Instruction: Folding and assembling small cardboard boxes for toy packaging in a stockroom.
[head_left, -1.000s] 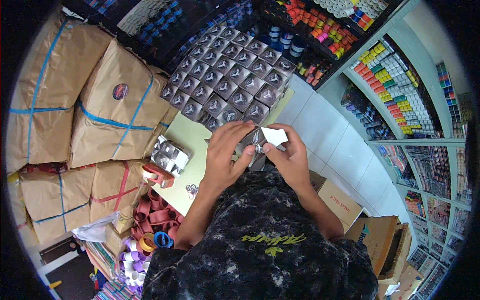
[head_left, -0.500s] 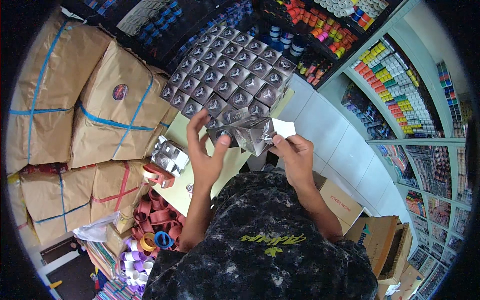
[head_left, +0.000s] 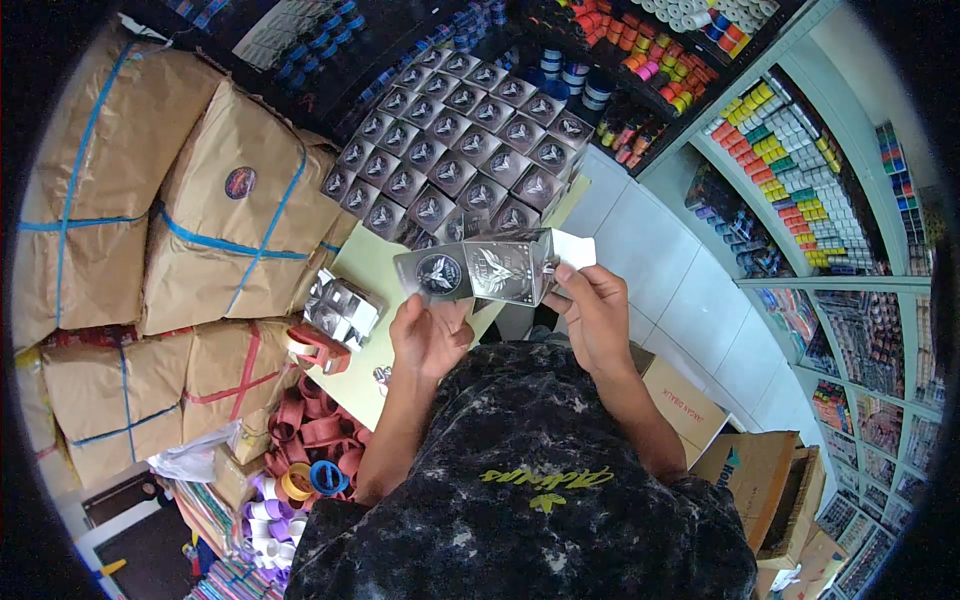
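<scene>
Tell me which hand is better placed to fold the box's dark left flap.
Left, probably: the left hand is right by that flap, apparently gripping nothing, while the right hand pinches the box at its other end.

Box stack [head_left: 450, 140] blocks far surface [head_left: 370, 258]. Open box [head_left: 500, 272] bars gap between left fingers [head_left: 457, 338] and right fingers [head_left: 592, 285]. Free strip of surface left, then bundle [head_left: 345, 308], tape dispenser [head_left: 318, 347], parcels [head_left: 225, 200] obstruct. Right: open over floor [head_left: 650, 250]; carton [head_left: 680, 395] nearer body.

Pale shelves [head_left: 835, 284] (densely stocked) border white floor tiles [head_left: 650, 245].
</scene>
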